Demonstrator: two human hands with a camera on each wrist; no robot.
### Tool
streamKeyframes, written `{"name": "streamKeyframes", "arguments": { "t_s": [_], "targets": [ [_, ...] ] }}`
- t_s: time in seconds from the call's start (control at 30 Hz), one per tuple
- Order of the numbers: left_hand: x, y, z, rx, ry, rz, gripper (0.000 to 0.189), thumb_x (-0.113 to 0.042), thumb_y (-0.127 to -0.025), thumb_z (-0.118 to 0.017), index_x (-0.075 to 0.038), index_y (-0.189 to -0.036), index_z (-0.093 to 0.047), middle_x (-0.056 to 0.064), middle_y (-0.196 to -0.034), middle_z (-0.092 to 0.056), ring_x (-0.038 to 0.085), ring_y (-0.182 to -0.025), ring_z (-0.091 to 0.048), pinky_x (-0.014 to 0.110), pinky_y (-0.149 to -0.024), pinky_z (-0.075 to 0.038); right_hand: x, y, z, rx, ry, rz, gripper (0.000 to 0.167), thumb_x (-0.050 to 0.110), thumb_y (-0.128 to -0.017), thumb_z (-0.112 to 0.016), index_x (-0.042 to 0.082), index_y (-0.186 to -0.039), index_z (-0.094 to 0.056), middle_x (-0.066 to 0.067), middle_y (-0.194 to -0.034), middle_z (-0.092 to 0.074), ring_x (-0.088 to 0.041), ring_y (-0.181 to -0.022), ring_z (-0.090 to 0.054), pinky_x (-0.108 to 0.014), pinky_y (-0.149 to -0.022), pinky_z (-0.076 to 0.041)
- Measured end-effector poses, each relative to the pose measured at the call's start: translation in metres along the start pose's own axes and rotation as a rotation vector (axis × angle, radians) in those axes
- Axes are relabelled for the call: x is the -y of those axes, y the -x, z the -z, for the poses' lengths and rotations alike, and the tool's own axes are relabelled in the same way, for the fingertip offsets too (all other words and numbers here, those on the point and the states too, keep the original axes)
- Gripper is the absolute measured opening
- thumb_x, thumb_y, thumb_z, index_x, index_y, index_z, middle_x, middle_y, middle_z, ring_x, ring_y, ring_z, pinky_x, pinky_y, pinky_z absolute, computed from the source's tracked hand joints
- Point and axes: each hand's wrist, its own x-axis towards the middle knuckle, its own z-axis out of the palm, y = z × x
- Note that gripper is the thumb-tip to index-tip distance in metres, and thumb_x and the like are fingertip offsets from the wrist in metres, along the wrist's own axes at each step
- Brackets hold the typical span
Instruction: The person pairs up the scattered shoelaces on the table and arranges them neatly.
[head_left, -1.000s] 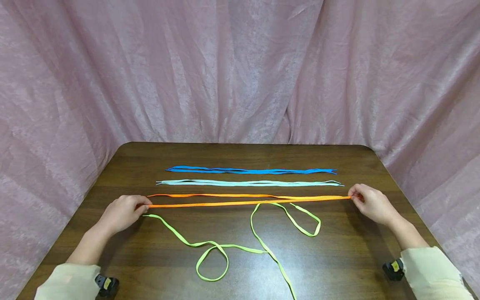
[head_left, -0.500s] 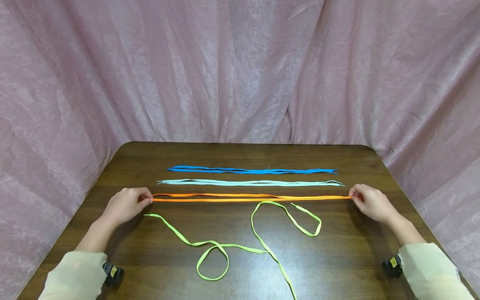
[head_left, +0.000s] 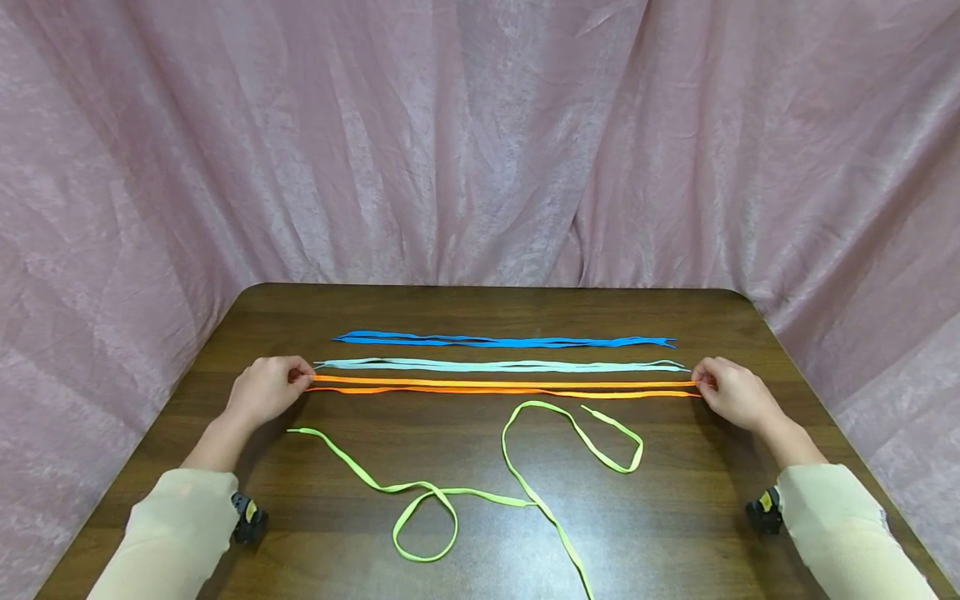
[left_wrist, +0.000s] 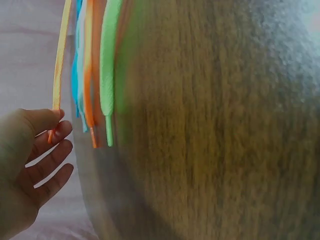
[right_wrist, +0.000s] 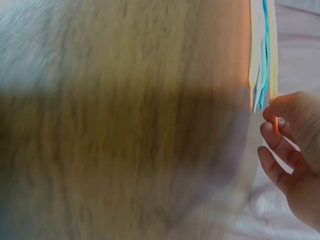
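My left hand [head_left: 266, 390] pinches one tipped end of an orange shoelace [head_left: 502, 384] between thumb and index finger. At the other end, my right hand [head_left: 738, 393] pinches the opposite tip the same way, so the lace runs straight and taut between the hands. In the left wrist view the held lace [left_wrist: 59, 65] stands apart from the others, with its tip poking out below the thumb. A second orange shoelace [head_left: 600, 395] lies on the table just nearer to me. Just beyond the held lace lies a pair of pale turquoise shoelaces [head_left: 480, 366].
Blue shoelaces [head_left: 510, 342] lie straight farther back on the brown wooden table [head_left: 337, 533]. Lime-green shoelaces [head_left: 517, 467] curl loosely across the front, one running past the lower frame edge. A pink curtain [head_left: 480, 150] hangs behind the table.
Both hands have moved forward and slightly inward, the left one more. The taut orange shoelace has passed from the near side of the other orange lace to its far side.
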Motion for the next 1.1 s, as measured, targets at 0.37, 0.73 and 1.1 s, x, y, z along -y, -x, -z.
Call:
{"name": "streamKeyframes", "arguments": {
  "t_s": [0.37,0.73,1.1],
  "targets": [
    [0.006,-0.011,-0.006,0.021,-0.003,0.065,0.005,-0.017,-0.080,-0.064,-0.017,-0.080,-0.068,-0.001,-0.067,-0.059,0.019,-0.059,-0.051,0.032,-0.047,-0.034,0.002,-0.011,-0.010,0.050,0.009,-0.056,0.014,-0.001,-0.072,-0.065,0.010,-0.077,-0.058,0.000,-0.071,-0.052,-0.014,-0.062,-0.048,-0.032,-0.054,-0.039],
    [0.010,-0.012,-0.012,0.086,0.005,0.094,0.004,-0.018,-0.081,-0.064,-0.018,-0.077,-0.066,-0.003,-0.068,-0.057,0.019,-0.063,-0.051,0.031,-0.050,-0.034,0.004,-0.013,-0.015,0.066,0.014,-0.048,0.014,-0.001,-0.072,-0.064,0.011,-0.076,-0.056,0.000,-0.071,-0.049,-0.014,-0.061,-0.048,-0.032,-0.053,-0.038],
    [0.010,-0.009,-0.013,0.094,0.019,0.059,0.005,-0.015,-0.081,-0.065,-0.018,-0.077,-0.067,-0.003,-0.070,-0.060,0.016,-0.064,-0.052,0.031,-0.052,-0.037,0.003,-0.007,-0.011,0.093,0.017,-0.041,0.014,-0.001,-0.074,-0.063,0.011,-0.076,-0.057,0.000,-0.070,-0.048,-0.013,-0.060,-0.045,-0.030,-0.052,-0.036]
  ]
}}
